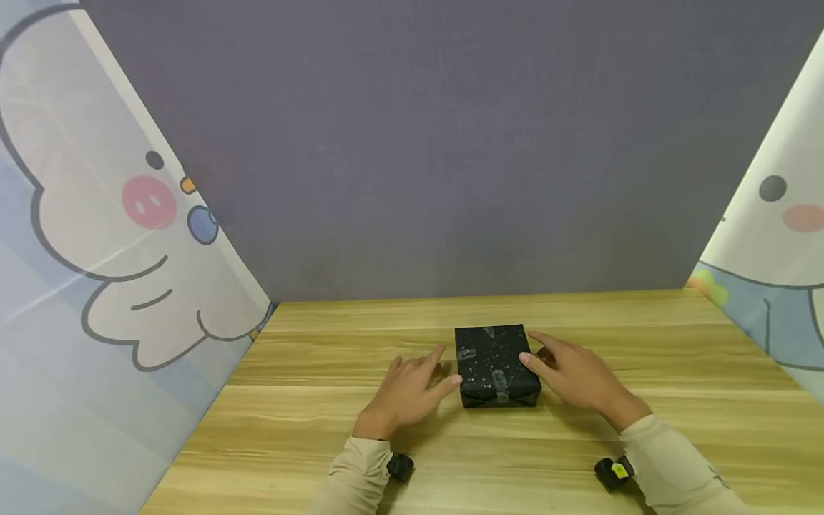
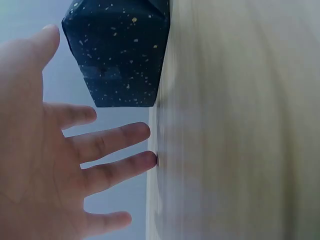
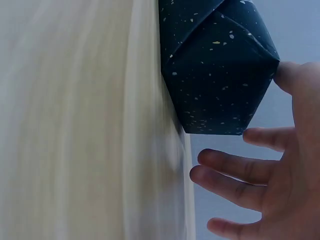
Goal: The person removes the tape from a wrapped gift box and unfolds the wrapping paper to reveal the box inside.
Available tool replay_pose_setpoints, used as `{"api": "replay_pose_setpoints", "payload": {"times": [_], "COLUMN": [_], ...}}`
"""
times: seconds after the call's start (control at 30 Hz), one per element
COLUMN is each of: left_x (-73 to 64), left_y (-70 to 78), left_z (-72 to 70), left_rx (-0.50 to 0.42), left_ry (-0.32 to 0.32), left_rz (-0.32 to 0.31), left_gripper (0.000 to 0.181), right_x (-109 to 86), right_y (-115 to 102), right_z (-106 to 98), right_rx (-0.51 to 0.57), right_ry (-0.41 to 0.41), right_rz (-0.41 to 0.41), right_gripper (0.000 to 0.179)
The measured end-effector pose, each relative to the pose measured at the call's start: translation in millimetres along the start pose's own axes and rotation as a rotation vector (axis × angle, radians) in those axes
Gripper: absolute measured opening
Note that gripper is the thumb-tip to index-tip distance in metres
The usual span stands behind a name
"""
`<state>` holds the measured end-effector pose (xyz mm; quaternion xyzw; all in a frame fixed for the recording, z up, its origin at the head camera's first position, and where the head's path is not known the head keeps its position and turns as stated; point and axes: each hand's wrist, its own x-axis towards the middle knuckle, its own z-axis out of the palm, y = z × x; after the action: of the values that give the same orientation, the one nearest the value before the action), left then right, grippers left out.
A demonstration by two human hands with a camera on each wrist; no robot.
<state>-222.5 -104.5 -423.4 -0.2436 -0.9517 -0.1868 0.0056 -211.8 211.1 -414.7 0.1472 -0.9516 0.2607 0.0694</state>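
Note:
A flat black box wrapped in speckled paper [image 1: 494,361] lies on the wooden table, with strips of clear tape on its top. To its left is my left hand [image 1: 405,390], fingers spread and the thumb tip right at the box's near left edge. My right hand [image 1: 573,368] is at the other side, its thumb on the top right edge and its index finger by the far right corner. In the left wrist view the fingers [image 2: 115,170] stand apart from the box's side. The right wrist view shows the other fingers [image 3: 235,167] loosely extended, holding nothing.
The light wood table [image 1: 309,357] runs back to a grey upright panel [image 1: 438,157]. Cartoon-printed cloths hang at the left [image 1: 64,343] and right [image 1: 779,250]. A small black device is strapped under each wrist.

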Motion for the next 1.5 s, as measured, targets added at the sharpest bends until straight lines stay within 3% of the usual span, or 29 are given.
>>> {"api": "replay_pose_setpoints", "payload": {"times": [0.47,0.7,1.03,1.5], "left_x": [4.8,9.2,11.9,20.8], "left_y": [10.0,15.7,24.3,32.6], "left_z": [-1.0,-2.7,-1.4,-1.4], "left_rx": [-0.068,-0.077,-0.1,-0.12], "left_ry": [0.002,0.032,0.019,0.113], "left_rz": [0.009,0.01,-0.014,-0.051], "left_gripper": [0.079,0.07,0.07,0.061], "right_x": [6.1,4.9,2.5,-1.2], "right_y": [-6,-7,-9,-10], "right_z": [7,8,12,15], "right_rx": [0.108,0.114,0.14,0.132], "right_ry": [-0.05,-0.041,-0.046,-0.036], "right_rz": [0.025,0.025,0.041,0.008], "right_gripper": [0.079,0.08,0.081,0.068]}}
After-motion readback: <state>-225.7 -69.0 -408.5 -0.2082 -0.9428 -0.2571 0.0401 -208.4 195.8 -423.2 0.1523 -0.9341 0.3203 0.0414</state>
